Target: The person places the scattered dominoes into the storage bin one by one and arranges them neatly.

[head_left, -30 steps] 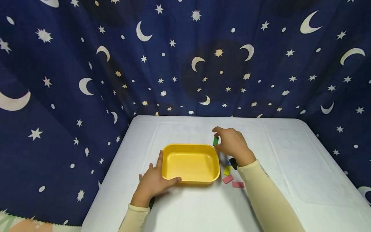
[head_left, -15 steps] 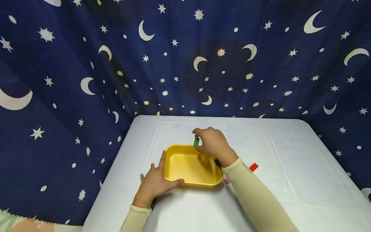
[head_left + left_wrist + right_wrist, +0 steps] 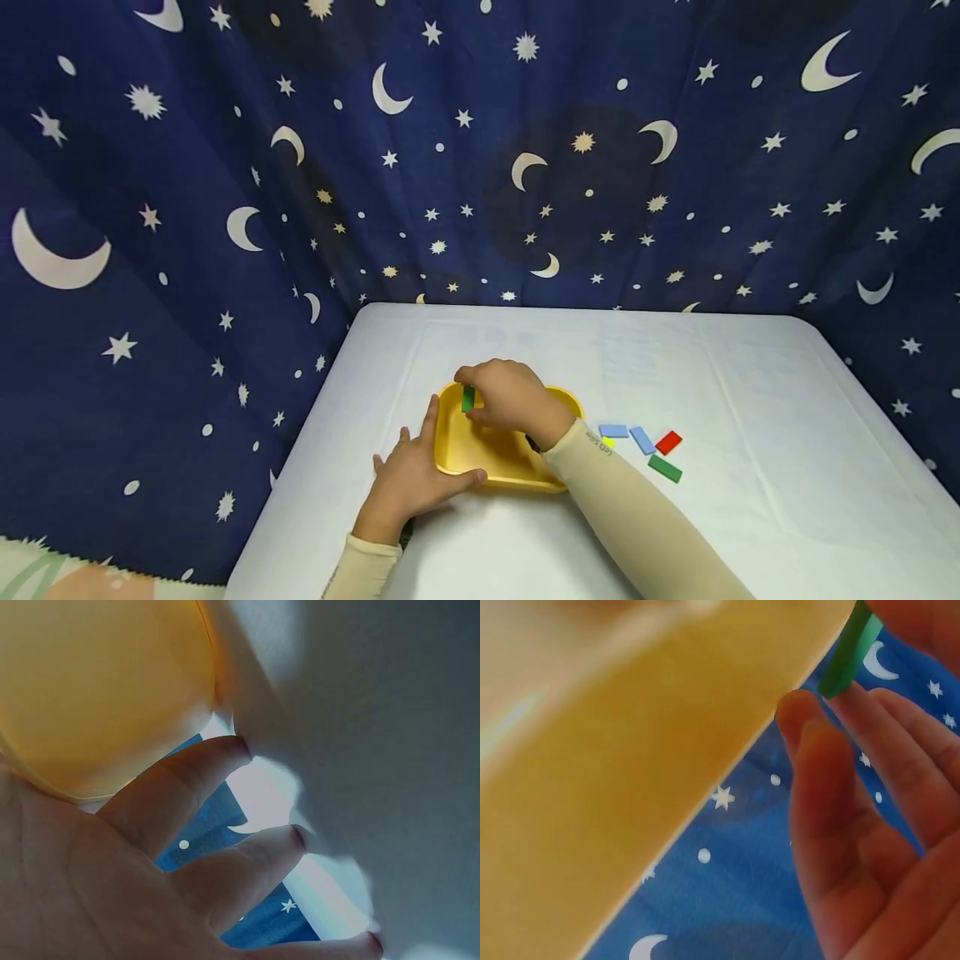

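While the left hand (image 3: pixel 411 479) lies spread against the near left corner of the yellow tray (image 3: pixel 476 450), index finger along the side and thumb along the front edge, the right hand (image 3: pixel 513 396) reaches across and pinches a green block (image 3: pixel 468 398) between thumb and fingertips. From where I stand, the head view puts that block over the far left part of the tray, held with its long side roughly upright; whether its lower end touches anything I cannot tell. I take the left hand to be steadying the tray, since its fingers fan out and brace instead of curling round the rim. Holding the block by its ends probably keeps its broad faces free, and a thin piece like that should turn easily in such a light grip. Rounded corners and a smooth, softly glossy wall make me think the tray is plastic. To its right, partly behind the right sleeve (image 3: pixel 645 508), lie flat oblong tiles: a blue tile (image 3: pixel 613 431), a slanted blue tile (image 3: pixel 642 440), a red tile (image 3: pixel 669 442), a loose green tile (image 3: pixel 665 468) and a yellow tile (image 3: pixel 608 442) mostly hidden, all perhaps left there within easy reach. They rest on a white cloth (image 3: pixel 757 450), faintly creased, and behind it hangs a navy curtain (image 3: pixel 480 183) printed with pale moons and stars
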`<state>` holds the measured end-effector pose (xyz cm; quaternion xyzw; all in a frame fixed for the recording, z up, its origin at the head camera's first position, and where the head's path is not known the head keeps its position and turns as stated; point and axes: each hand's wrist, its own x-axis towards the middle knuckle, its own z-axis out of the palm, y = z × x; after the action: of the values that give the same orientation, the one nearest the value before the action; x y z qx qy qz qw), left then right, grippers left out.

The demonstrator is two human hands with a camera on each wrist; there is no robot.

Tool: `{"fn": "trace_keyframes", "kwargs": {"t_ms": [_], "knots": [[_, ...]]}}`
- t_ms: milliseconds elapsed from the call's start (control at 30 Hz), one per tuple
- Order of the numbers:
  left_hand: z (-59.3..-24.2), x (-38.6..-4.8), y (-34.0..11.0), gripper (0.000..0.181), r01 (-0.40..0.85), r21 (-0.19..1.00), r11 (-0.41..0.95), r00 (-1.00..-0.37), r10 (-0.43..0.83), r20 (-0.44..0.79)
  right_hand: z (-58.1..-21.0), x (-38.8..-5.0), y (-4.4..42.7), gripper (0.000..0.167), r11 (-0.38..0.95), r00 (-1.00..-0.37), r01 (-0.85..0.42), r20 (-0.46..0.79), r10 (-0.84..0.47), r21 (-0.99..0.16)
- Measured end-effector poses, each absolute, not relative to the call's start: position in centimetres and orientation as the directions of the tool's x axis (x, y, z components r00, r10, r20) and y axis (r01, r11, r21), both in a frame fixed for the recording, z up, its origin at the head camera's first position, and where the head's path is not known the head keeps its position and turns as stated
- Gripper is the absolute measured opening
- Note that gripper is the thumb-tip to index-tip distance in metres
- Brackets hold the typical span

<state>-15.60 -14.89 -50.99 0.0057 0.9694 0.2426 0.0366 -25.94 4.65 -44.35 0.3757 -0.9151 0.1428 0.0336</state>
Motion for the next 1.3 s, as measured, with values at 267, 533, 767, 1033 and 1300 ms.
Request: {"fn": "trace_keyframes", "kwargs": {"t_ms": [267,533,767,1033,1300], "knots": [[-51.2,-15.5,-15.0,0.139,0.014,0.477,0.879,-0.998,0.039,-0.043,-45.9,-26.1,2.4,0.04,0.683,-0.704,-0.706,0.083,-0.705,-0.19],[-51.2,-15.3,-14.8,0.139,0.007,0.49,0.872,-0.998,0.038,-0.053,-47.5,-26.1,1.8,0.041,0.682,-0.702,-0.707,0.062,-0.71,-0.186],[-50.7,-15.5,-14.9,0.14,0.012,0.484,0.875,-0.998,0.039,-0.046,-48.0,-26.5,1.3,0.042,0.699,-0.713,-0.693,0.024,-0.701,-0.177],[-50.3,-15.8,-14.9,0.141,0.011,0.471,0.882,-0.998,0.041,-0.053,-48.6,-27.0,1.3,0.04,0.693,-0.711,-0.692,0.029,-0.702,-0.201],[-50.5,-15.7,-14.9,0.141,0.014,0.478,0.878,-0.998,0.044,-0.052,-48.4,-26.7,1.3,0.044,0.706,-0.723,-0.677,0.008,-0.691,-0.21]]}}
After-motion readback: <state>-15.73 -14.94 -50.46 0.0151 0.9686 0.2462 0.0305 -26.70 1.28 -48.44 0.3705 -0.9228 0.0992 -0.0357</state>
